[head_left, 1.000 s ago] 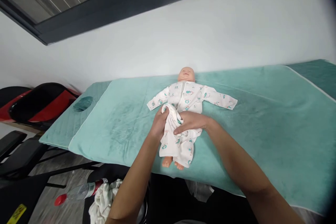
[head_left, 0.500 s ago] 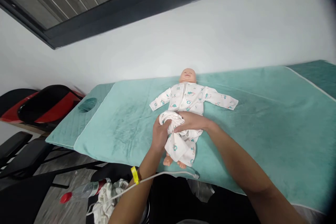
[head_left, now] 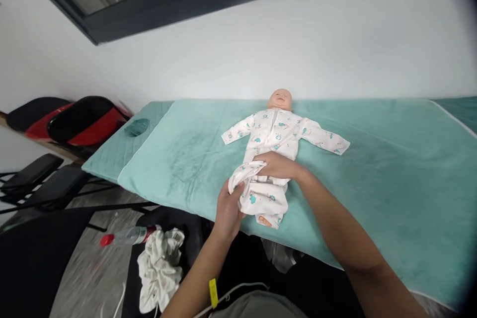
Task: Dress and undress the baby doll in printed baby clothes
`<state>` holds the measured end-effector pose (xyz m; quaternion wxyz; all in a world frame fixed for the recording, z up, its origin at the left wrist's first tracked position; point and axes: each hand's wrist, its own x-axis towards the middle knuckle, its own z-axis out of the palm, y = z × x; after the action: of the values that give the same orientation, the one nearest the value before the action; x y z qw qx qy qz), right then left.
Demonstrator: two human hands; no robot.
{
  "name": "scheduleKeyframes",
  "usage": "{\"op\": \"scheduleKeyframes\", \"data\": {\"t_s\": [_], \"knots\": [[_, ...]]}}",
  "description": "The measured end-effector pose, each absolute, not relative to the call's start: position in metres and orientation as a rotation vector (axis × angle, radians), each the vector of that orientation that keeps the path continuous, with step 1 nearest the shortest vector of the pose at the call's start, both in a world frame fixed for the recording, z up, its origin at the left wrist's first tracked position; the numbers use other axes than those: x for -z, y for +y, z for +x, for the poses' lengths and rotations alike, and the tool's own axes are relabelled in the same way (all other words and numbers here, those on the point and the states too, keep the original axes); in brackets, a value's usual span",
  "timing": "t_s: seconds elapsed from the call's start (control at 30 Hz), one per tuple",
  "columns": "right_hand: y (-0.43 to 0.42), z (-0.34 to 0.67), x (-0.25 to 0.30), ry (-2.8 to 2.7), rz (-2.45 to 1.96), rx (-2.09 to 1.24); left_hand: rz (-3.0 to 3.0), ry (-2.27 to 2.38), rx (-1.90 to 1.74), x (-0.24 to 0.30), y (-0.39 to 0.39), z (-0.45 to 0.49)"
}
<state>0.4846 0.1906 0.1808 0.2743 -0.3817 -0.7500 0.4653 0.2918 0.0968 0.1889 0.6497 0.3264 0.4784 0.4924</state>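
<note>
A baby doll (head_left: 280, 100) lay on its back on the green bench (head_left: 391, 198), near the middle of its length. Its head was by the far edge, next to the white wall (head_left: 261, 49), and its legs pointed at the near edge. It wore white clothes (head_left: 274, 134) with little green pictures on them. The two sleeves were spread out to the sides. A bit of one foot (head_left: 265, 220) peeked out of the cloth close to the near edge.

The left hand (head_left: 229, 203) was closed on some bunched cloth (head_left: 246, 175) over the doll's legs, with the thumb on top. The right hand (head_left: 278, 165) lay across the doll's tummy. It was curled most of the way closed and had hold of the top edge of the same cloth. Some of its fingertips were hidden, so I cannot tell how tight that hold was. The cloth made a loop between the two hands.

The left end of the bench had a round hole (head_left: 136, 128) in it. Past that end were red and black chairs (head_left: 89, 121). Below the near edge, toward the left, a crumpled white cloth (head_left: 160, 268) sat on a black seat, and a bottle (head_left: 128, 235) with a red cap lay on its side just beside it. A yellow tag (head_left: 213, 292) was by the left arm.
</note>
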Motion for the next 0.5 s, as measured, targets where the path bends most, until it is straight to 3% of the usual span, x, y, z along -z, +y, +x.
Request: {"op": "scheduleKeyframes", "data": {"t_s": [0.13,0.33,0.4,0.5], "knots": [[0.188,0.483,-0.179,-2.013,-1.046,-1.234,0.823,1.08,-1.061,-0.183,0.111,0.287],[0.183,0.49,-0.185,-2.004,-0.91,-1.243,1.259,1.353,-1.272,-0.18,0.078,0.245],[0.181,0.49,-0.187,-1.926,-0.839,-1.279,1.396,1.395,-1.016,-0.167,0.047,0.23],[0.176,0.488,-0.192,-1.721,-0.785,-1.28,1.654,1.16,-0.234,-0.136,-0.002,0.22]]}}
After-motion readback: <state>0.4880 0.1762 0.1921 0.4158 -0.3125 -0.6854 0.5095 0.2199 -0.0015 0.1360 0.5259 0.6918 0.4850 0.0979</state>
